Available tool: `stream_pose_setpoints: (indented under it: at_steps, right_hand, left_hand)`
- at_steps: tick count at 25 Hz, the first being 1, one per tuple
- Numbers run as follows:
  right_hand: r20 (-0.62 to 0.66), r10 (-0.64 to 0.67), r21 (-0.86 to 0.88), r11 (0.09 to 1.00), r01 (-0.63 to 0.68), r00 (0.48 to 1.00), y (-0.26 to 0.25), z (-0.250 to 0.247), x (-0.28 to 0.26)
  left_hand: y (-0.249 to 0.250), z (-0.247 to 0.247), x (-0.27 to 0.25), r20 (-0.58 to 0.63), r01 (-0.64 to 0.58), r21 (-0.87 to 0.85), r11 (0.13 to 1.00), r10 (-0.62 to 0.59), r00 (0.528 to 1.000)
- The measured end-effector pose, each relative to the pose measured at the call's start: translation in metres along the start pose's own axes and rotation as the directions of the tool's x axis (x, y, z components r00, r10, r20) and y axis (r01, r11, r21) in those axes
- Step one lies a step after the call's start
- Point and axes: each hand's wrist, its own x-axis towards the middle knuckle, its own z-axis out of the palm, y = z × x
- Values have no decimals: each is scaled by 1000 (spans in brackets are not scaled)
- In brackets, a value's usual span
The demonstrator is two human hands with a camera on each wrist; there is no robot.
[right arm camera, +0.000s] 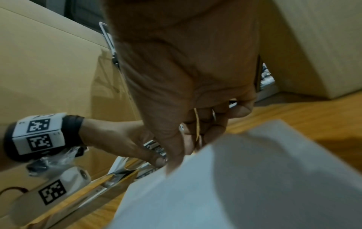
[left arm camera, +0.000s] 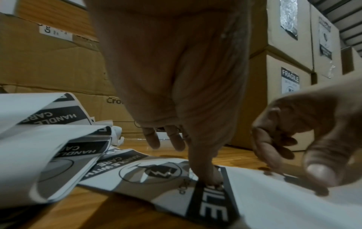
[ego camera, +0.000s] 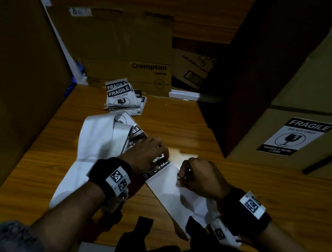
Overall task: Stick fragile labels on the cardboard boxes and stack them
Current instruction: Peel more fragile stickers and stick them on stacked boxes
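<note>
A black-and-white fragile label (ego camera: 155, 170) lies on the wooden table (ego camera: 182, 128), still joined to its white backing sheet (ego camera: 172, 193). My left hand (ego camera: 150, 151) rests on the label, and its thumb (left arm camera: 206, 172) presses down on the black FRAGILE bar (left arm camera: 211, 209). My right hand (ego camera: 194, 174) pinches the edge of the backing sheet (right arm camera: 245, 178) between thumb (left arm camera: 319, 172) and fingers. A pile of unused fragile labels (ego camera: 122, 98) sits further back. To the right stand stacked cardboard boxes (ego camera: 293, 90), the lower one carrying a fragile label (ego camera: 295, 137).
Curled, used backing sheets (ego camera: 95, 137) lie left of my hands. A Crompton cardboard box (ego camera: 128, 56) stands at the back, with a tall box (ego camera: 7, 82) along the left side. Dark straps (ego camera: 142, 225) lie at the table's near edge.
</note>
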Motion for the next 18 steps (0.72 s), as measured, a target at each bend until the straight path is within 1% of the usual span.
stream_pose_setpoints:
  at_steps: [1,3,5,6,7,9,11,12,14,15,17,18]
  right_hand:
    - [-9,-1,-7,1000,1,1000,-2,-1,0]
    - [7,-36,-104,994,37,999,0,1,-3]
    - [112,-69,-246,965,95,991,4,13,-10]
    - [151,-86,-290,948,128,985,4,22,-15]
    - [152,-93,-312,940,137,984,4,31,-19]
    - [123,-91,-284,951,123,988,5,34,-28]
    - [170,-95,-204,970,129,981,7,20,-33]
    - [168,-110,-145,980,135,980,10,13,-35]
    - [104,-128,-52,990,134,986,19,8,-35]
    - [77,-126,-36,991,129,989,23,10,-36]
    - [53,-147,-93,984,151,988,29,14,-38]
    - [29,-187,-144,971,189,982,33,17,-39]
  left_hand:
    - [1,2,-1,-13,-19,-8,1000,19,1000]
    - [4,6,-3,-30,-61,-29,998,61,998]
    - [6,10,-7,-33,-69,-63,996,67,997]
    - [6,12,-9,-36,-66,-60,996,63,997]
    - [5,14,-11,-39,-58,-47,997,56,998]
    - [4,17,-15,-46,-45,-43,998,43,998]
    - [4,19,-15,-40,-43,-56,997,41,998]
    - [4,21,-14,-36,-47,-63,997,45,998]
    - [5,24,-10,-28,-68,-84,994,66,997]
    - [7,25,-8,-22,-80,-101,992,78,997]
    - [8,28,-6,-7,-89,-123,988,89,996]
    - [9,29,-5,-7,-101,-122,987,101,995]
